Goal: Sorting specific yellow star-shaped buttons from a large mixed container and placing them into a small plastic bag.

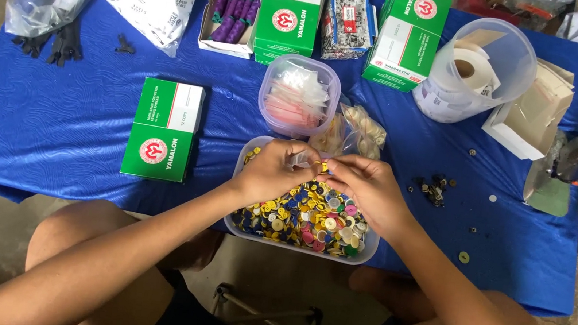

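1. Head view: the left hand (275,170) and right hand (367,184) meet over a clear tub (366,249) of mixed coloured buttons (311,220) at the near edge of the blue table (51,126).
2. Both hands have their fingers pinched on a small clear bag (302,158) held between them, just above the buttons.
3. What the bag holds is too small to tell.
4. Just behind the hands stands a lidded container (299,96) with pink contents.
5. A green box (163,129) lies flat to the left, well apart.
6. Loose dark buttons (434,190) lie right of the tub.
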